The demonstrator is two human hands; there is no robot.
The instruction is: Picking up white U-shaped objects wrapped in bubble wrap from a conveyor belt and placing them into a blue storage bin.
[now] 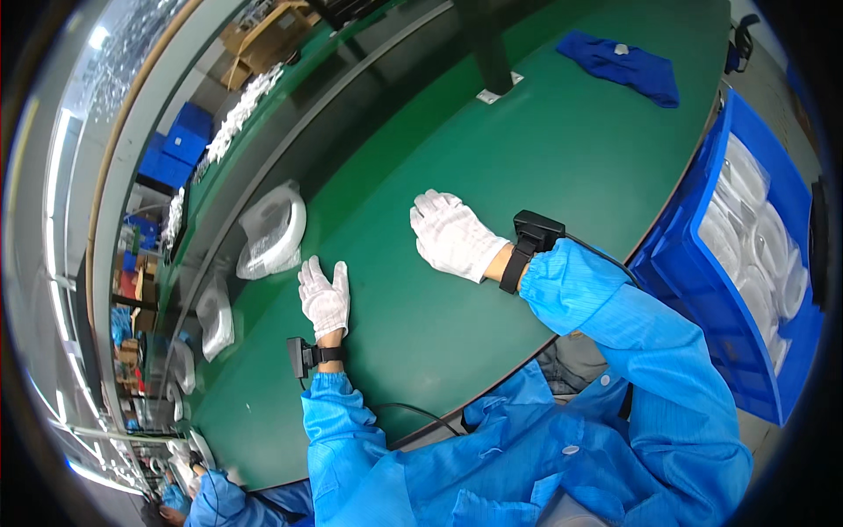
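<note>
Both of my hands wear white gloves and rest on the green tabletop (413,338), with nothing held in either. My left hand (325,303) has its thumb apart from the outstretched fingers. Just beyond those fingertips lies a white curved part (288,244) in a clear plastic bag, apart from the hand. Farther right, my right hand (452,235) lies palm down, its fingers stretched out over bare table. A black strap with a small black box circles each wrist.
At the right, a blue bin (702,290) holds several bagged white parts (760,246). A folded blue cloth (619,68) lies at the far right of the table. A dark post (487,53) rises at the back. More bagged parts (215,321) line the left; a co-worker's blue sleeve (219,499) shows there.
</note>
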